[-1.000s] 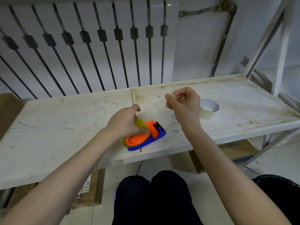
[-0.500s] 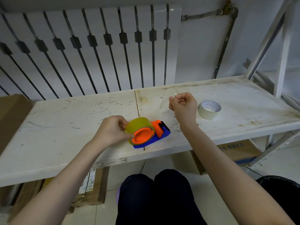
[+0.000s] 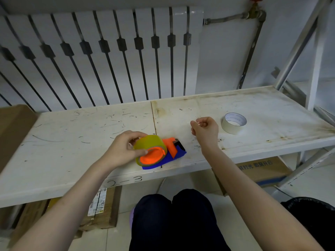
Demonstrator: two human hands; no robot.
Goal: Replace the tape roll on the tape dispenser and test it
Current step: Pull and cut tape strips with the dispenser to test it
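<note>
Left hand (image 3: 121,151) grips yellow tape roll (image 3: 150,144) on dispenser (image 3: 174,153).

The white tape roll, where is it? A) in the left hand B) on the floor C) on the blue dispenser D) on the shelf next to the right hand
D: the white roll lies flat on the shelf, just beside the right hand and not touching it; the left hand holds the yellow roll at the dispenser.
</note>
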